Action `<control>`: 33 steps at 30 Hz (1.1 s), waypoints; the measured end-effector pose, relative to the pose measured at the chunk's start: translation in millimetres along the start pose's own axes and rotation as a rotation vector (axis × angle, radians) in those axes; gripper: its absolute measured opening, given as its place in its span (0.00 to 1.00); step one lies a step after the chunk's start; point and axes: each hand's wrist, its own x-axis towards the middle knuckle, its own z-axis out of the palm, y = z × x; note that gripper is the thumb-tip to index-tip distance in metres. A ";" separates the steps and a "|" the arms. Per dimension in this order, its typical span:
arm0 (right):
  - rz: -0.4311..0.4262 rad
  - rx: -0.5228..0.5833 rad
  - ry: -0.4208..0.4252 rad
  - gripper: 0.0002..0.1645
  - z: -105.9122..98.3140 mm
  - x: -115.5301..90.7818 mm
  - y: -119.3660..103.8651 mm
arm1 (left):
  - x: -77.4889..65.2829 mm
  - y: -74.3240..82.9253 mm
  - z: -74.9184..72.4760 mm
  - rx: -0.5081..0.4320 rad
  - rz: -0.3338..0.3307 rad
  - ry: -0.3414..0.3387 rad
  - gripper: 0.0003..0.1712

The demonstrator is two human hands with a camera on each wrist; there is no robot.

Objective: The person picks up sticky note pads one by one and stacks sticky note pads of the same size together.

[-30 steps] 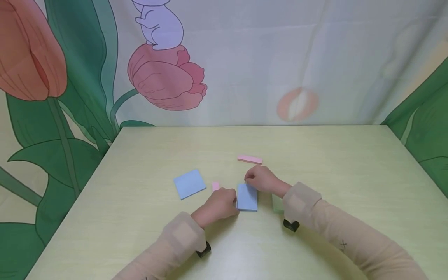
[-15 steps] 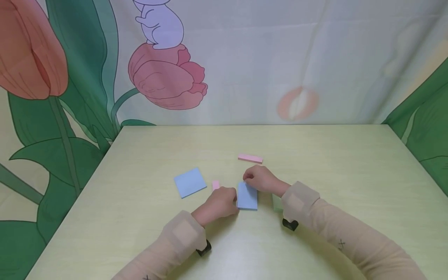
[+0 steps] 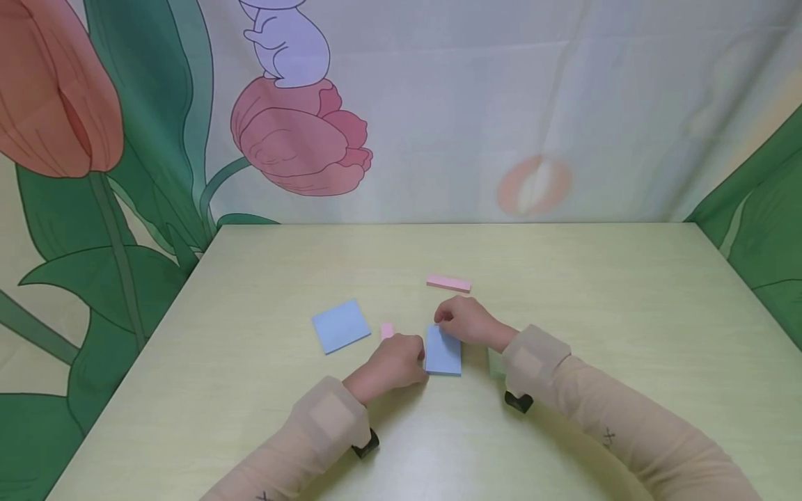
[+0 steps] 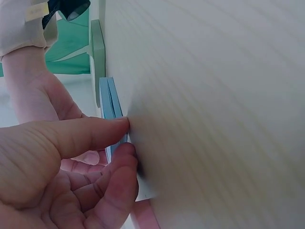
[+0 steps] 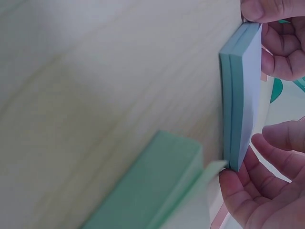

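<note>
Two blue sticky-note pads point(image 3: 443, 353) lie stacked on the table between my hands, their two layers showing along the side in the right wrist view. My left hand point(image 3: 395, 363) grips the near left corner of the stack; its thumb point(image 4: 102, 132) lies against the near edge, with curled fingers at the side. At the far end is my right hand point(image 3: 471, 321). Its curled fingertips point(image 5: 233, 183) touch the stack's end, while the thumb stands a little off the top face. Part of the stack's top is covered by the right hand.
Another blue sticky-note pad point(image 3: 341, 327) lies to the left. A pink strip pad point(image 3: 449, 283) sits beyond the right hand, and a second pink piece point(image 3: 386, 330) shows partly behind the left. A green pad point(image 5: 143, 186) with a lifted sheet lies under the right forearm.
Almost nothing differs. My right hand has shifted very slightly left along the far end of the blue stack; the left hand keeps its place.
</note>
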 end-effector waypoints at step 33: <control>0.047 0.039 0.014 0.12 -2.1 -2.4 3.3 | 0.7 -2.6 3.0 -0.008 -0.011 0.004 0.11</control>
